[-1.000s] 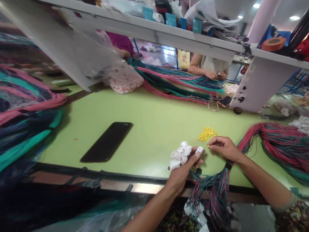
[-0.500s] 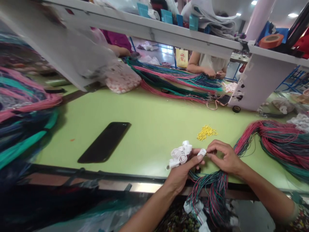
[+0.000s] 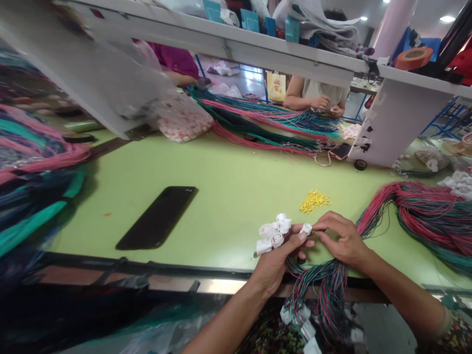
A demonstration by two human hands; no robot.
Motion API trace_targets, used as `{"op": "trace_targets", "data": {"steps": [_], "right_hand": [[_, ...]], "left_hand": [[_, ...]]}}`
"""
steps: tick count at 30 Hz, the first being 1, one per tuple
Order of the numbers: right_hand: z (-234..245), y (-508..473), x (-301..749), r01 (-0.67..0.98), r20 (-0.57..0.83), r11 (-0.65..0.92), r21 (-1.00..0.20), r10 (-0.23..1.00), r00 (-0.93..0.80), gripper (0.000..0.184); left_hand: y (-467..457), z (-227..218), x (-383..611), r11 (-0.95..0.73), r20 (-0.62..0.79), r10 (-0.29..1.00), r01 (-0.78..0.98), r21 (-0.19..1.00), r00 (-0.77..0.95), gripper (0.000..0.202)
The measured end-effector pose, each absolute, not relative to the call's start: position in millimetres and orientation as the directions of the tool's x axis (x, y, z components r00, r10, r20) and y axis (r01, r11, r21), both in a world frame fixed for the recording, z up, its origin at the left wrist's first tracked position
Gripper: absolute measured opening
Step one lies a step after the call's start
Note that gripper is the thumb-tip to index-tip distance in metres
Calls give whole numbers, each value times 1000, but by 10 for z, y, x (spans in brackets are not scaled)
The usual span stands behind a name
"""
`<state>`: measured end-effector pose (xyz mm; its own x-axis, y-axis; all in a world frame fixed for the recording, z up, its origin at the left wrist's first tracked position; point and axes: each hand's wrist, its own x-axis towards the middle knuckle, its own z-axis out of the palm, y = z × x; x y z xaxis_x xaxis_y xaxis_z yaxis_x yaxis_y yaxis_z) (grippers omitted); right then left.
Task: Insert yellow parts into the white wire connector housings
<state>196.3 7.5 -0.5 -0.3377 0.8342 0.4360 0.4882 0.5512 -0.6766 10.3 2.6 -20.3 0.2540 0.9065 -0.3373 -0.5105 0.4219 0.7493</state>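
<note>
**Figure.** Your left hand (image 3: 275,265) closes around a cluster of about five white plastic connectors (image 3: 272,235), and your right hand (image 3: 342,239) pinches a sixth connector (image 3: 306,229) between thumb and fingers, just beside the cluster. Both hands are narrow and holding. From these connectors, a bundle of pink, green and dark wires (image 3: 324,290) drops over the near edge of the green workbench (image 3: 228,196), where at least three more white connectors (image 3: 295,317) hang at its lower end. How many wire ends are finished cannot be told. Left lying are one large wire hank (image 3: 416,209) at your right and a single heap of tiny yellow pieces (image 3: 314,201), too many to count, just beyond your hands. Two more hanks lie on the bench: one at far left (image 3: 40,157), one opposite (image 3: 265,123), before a co-worker's hands (image 3: 320,102). Two phones lie on the bench: one black phone (image 3: 157,219) left of your hands, another phone (image 3: 341,151) across the bench.
</note>
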Motion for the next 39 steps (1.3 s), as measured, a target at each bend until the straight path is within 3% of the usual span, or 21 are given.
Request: {"op": "trace_targets", "data": {"steps": [6, 12, 16, 25, 32, 39], "right_hand": [[-13, 85, 1982, 466, 467, 597, -653, 802, -373, 17], [92, 17, 1944, 310, 331, 368, -877, 929, -166, 6], [159, -82, 1885, 198, 249, 278, -940, 955, -160, 6], [148, -167, 1822, 320, 427, 446, -836, 895, -131, 9], [148, -167, 1825, 352, 447, 473, -808, 881, -158, 9], [132, -128, 1840, 190, 228, 244, -951, 968, -105, 8]], "left_hand": [[22, -202, 107, 420, -338, 907, -493, 762, 251, 25], [-27, -214, 105, 291, -208, 950, -417, 861, 234, 24], [-45, -243, 90, 122, -59, 978, -320, 940, 199, 18], [-51, -251, 77, 9, 33, 984, -230, 973, 175, 16], [-59, -230, 74, -47, 77, 986, -201, 978, 145, 18], [-73, -180, 88, -64, 91, 984, -171, 983, 155, 17]]}}
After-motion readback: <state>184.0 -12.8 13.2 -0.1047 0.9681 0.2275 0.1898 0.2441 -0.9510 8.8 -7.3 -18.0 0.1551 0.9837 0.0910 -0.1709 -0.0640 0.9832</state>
